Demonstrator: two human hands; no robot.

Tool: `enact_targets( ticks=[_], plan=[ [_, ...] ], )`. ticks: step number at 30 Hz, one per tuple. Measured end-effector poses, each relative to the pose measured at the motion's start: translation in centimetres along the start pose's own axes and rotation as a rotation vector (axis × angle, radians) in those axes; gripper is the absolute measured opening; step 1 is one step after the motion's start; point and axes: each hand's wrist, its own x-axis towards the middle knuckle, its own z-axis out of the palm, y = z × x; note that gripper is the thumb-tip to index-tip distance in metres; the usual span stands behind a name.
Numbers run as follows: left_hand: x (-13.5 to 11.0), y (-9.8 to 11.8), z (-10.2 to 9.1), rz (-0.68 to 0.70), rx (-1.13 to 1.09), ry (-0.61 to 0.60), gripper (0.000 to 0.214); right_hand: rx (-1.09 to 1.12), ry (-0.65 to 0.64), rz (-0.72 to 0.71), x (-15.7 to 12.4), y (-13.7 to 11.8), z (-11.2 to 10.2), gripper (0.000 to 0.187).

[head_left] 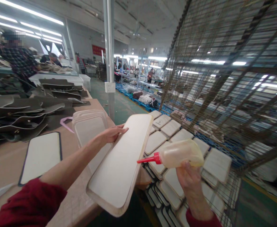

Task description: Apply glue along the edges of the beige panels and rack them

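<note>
My left hand (116, 133) grips the upper left edge of a long white panel with rounded corners (121, 167), thumb on its face. The panel is tilted up off the table's edge. In my right hand (188, 176) is a squeeze bottle (179, 154) of pale yellowish liquid, lying sideways with its red nozzle pointing left. The nozzle tip is at the panel's right edge; whether it touches cannot be made out. Behind my left forearm stands a stack of similar pale panels (90, 123).
A wire rack (233, 192) at right holds rows of white panels, its mesh shelves (223, 63) tilted up above. On the brown table (69, 148) lie a dark-edged white panel (41, 157), grey-brown pieces (13, 116) and a pink strip (66, 124). Beyond are a post (110, 63) and several people.
</note>
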Motion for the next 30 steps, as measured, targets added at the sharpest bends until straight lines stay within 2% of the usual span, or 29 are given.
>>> enact_targets(
  ticks=[3,7,14,21,24,30],
  plan=[
    [0.1,0.1,-0.2,-0.001,-0.002,0.009,0.054,0.049,0.001,-0.01,0.0,-0.1,0.2,0.041],
    [0.2,0.3,-0.3,-0.003,-0.001,0.024,0.048,0.087,-0.015,0.006,-0.1,-0.3,0.6,0.038],
    [0.9,0.8,-0.6,0.002,0.005,0.045,0.046,0.111,-0.016,0.002,-0.3,-0.9,0.8,0.036],
    [1.5,1.1,-0.8,0.004,0.009,0.061,0.042,0.161,-0.082,-0.012,-0.4,-1.2,1.0,0.042],
    [1.6,1.2,-0.9,0.0,0.011,0.066,0.038,0.168,-0.112,-0.01,-0.5,-1.2,1.1,0.038],
    [1.8,1.3,-1.1,-0.002,0.009,0.088,0.036,0.155,-0.06,-0.02,-0.8,-1.1,0.8,0.032]
  ],
)
